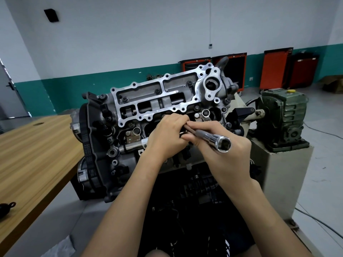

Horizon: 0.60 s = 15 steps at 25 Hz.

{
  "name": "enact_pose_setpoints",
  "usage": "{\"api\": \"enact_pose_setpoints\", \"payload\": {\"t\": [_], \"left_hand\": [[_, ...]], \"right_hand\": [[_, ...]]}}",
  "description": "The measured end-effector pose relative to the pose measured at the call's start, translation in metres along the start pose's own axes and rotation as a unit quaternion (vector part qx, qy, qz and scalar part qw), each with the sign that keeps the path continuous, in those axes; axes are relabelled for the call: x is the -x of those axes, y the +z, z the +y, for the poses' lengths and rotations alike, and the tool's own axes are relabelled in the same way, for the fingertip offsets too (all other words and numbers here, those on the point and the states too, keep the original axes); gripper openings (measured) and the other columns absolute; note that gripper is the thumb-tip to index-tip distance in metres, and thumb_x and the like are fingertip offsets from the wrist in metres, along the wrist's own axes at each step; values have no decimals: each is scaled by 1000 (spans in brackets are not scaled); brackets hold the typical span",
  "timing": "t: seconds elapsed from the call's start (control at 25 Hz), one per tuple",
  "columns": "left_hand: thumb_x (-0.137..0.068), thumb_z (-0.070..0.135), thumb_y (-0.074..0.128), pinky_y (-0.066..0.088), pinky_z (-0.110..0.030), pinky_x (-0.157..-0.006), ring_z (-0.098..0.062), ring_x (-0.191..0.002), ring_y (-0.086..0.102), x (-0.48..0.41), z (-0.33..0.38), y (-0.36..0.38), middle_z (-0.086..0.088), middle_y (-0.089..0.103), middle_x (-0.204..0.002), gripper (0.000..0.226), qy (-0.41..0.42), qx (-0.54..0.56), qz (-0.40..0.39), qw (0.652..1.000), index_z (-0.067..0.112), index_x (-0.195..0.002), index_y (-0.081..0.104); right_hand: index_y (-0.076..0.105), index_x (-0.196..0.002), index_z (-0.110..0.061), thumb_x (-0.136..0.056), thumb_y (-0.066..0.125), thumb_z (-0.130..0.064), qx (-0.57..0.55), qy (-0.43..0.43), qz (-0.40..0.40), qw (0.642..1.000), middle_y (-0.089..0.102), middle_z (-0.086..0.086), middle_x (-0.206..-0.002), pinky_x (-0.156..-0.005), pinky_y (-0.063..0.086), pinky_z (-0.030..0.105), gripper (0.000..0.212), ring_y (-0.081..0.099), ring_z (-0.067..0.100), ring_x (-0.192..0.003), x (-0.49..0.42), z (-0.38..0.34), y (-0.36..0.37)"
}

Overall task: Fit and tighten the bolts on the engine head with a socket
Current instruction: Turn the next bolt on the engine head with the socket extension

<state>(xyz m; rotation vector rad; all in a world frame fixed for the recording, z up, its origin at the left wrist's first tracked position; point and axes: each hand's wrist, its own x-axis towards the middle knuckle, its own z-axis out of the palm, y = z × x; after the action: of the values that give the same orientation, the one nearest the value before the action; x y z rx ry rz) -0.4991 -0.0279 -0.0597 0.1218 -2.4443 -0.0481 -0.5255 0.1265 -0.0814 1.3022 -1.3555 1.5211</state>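
Observation:
The engine head [156, 101] sits tilted on a stand in front of me, its silver cam frame on top with several dark bolts [157, 91] seated in it. My right hand [219, 145] grips a long chrome socket [215, 139] whose open hex end points toward me and to the right. My left hand [167, 134] has its fingers curled over the socket's far end, where a thin dark shaft shows between the two hands. What lies under my left fingers is hidden.
A wooden table [33, 151] stands to the left with a small black object [6, 207] near its front edge. A green gearbox [284, 117] sits on a grey pedestal at right. Red tool cabinets [276, 69] line the back wall.

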Motion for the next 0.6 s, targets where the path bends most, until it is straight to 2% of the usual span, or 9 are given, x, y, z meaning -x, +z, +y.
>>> {"api": "enact_pose_setpoints", "payload": {"t": [0.08,0.12,0.2,0.24,0.28,0.36,0.44,0.52,0.6], "left_hand": [[-79,19,58,30,-22,-71,-17,-88,46,0,0,0,4,55,-88,10,1,-1,2,1000,13,-86,53],[-79,17,57,27,-17,-69,-13,-88,44,1,0,0,8,54,-88,8,1,11,10,1000,16,-85,52],[-78,16,56,26,-9,-72,-3,-86,37,2,1,-1,12,53,-90,10,-8,36,23,999,20,-88,56],[-79,16,56,26,-10,-72,-4,-86,37,3,1,-1,10,55,-91,10,-11,34,19,999,18,-89,57],[-79,17,56,26,-14,-71,-8,-87,40,3,1,-1,7,56,-92,11,-10,23,11,1000,16,-90,57],[-79,18,56,28,-22,-71,-16,-89,45,1,0,0,3,56,-91,11,-4,4,-1,1000,14,-89,55],[-80,19,57,29,-23,-71,-18,-89,46,0,0,0,3,56,-91,11,-3,0,-2,1000,14,-89,55],[-81,19,55,28,-20,-71,-18,-90,46,1,0,0,3,57,-93,11,-2,2,9,1000,13,-91,57],[-80,18,53,25,-15,-69,-13,-91,44,2,2,0,4,58,-93,15,1,13,19,1000,14,-93,60]], "right_hand": [[72,-97,0,-80,77,-13,6,-1,8,1000,73,7,-84,-64,53,31,22,68,21,-71,1,-2,1],[71,-100,0,-83,74,-13,6,-3,-2,1000,73,7,-89,-70,55,29,21,69,19,-78,3,-2,1],[68,-107,3,-85,69,1,6,-10,-32,999,72,7,-102,-85,53,23,22,67,13,-94,6,-3,3],[69,-107,3,-83,69,6,18,-17,-37,999,72,7,-102,-86,52,20,24,66,12,-94,5,-2,2],[70,-104,2,-80,72,8,34,-21,-31,999,73,6,-97,-80,53,19,25,67,12,-87,4,-1,1],[73,-97,-1,-76,79,1,37,-6,2,999,74,6,-83,-63,53,27,22,67,20,-68,1,1,0],[72,-95,-2,-78,79,-12,17,10,24,1000,73,6,-80,-59,51,32,20,67,23,-65,0,0,0],[69,-104,1,-84,73,-9,14,3,-1,1000,73,7,-97,-76,55,25,22,69,18,-86,4,-2,3],[64,-114,5,-83,66,11,15,-5,-44,999,69,9,-113,-93,49,19,31,64,12,-105,7,-3,5]]}}
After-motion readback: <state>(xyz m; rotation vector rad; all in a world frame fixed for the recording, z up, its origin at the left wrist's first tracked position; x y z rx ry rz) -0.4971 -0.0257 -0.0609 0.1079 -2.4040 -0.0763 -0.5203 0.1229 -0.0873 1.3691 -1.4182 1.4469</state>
